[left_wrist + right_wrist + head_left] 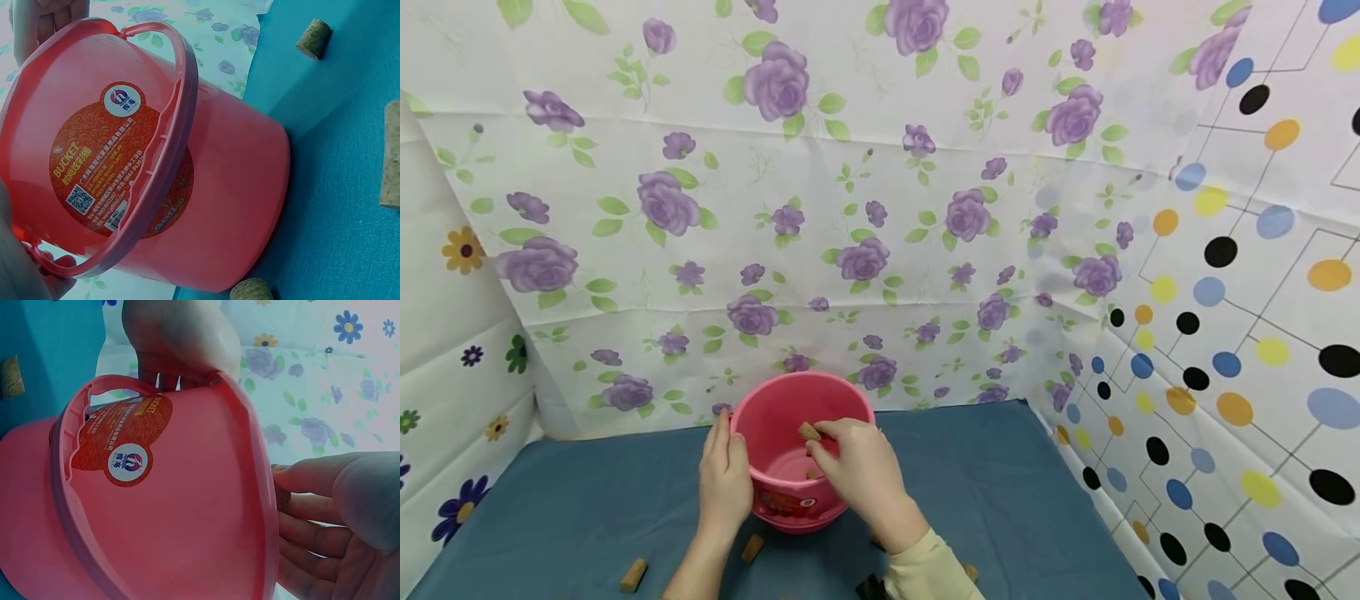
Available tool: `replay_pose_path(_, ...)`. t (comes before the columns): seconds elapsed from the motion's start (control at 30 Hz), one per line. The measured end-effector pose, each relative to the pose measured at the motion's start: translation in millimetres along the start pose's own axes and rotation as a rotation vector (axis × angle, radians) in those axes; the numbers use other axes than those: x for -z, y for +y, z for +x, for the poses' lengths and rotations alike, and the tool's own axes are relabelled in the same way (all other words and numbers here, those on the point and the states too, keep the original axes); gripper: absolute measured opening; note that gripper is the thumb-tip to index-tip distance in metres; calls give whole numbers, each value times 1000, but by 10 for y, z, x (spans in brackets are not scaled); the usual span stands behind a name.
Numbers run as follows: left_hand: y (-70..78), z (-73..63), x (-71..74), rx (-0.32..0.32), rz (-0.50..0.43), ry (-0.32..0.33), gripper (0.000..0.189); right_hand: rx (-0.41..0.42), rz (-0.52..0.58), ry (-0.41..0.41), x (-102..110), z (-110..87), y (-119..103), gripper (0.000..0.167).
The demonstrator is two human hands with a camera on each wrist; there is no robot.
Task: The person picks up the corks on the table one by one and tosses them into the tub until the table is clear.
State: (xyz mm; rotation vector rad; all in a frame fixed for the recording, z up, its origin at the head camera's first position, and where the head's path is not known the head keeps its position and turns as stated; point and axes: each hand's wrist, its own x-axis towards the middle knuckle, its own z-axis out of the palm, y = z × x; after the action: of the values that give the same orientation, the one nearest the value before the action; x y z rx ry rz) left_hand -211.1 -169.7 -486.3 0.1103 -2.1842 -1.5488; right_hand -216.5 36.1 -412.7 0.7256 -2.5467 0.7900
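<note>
A pink bucket (801,496) with a red label (122,165) and a swing handle (178,112) stands at the back of the blue cloth. My left hand (726,475) rests along the bucket's left side, its straight fingers against the outer wall near the rim. Over the bucket's mouth, my right hand (861,471) pinches a cork (808,431) between thumb and fingers. From the right wrist view, the right hand (331,525) is beyond the rim, with the held cork (282,497) mostly hidden. More cork pieces show inside the bucket below that hand.
Loose corks lie on the blue cloth (580,500): one cork (633,575) at front left, another cork (752,547) before the bucket, and a third cork (972,573) by the right sleeve. A flowered sheet (820,208) hangs behind; a dotted sheet (1240,333) hangs on the right.
</note>
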Motion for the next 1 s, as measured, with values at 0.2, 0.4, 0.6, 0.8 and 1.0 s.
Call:
replay_pose_path(0.2, -18, -6, -2, -12, -3, -4, 60, 16, -1, -7, -10, -6, 9, 27)
replay_pose_path(0.4, -15, 4, -7, -21, -7, 2, 59, 14, -3, -7, 4, -16, 12, 26)
replay_pose_path(0.6, -19, 3, 0, -12, -5, 1, 59, 5, 6, -7, -11, -23, 18, 25)
replay_pose_path(0.8, -24, 2, 3, -15, -8, 2, 60, 3, 21, -3, -4, -29, 6, 25)
replay_pose_path(1.0, -31, -6, 12, -8, -10, -1, 60, -3, 56, 16, 11, -62, 12, 24)
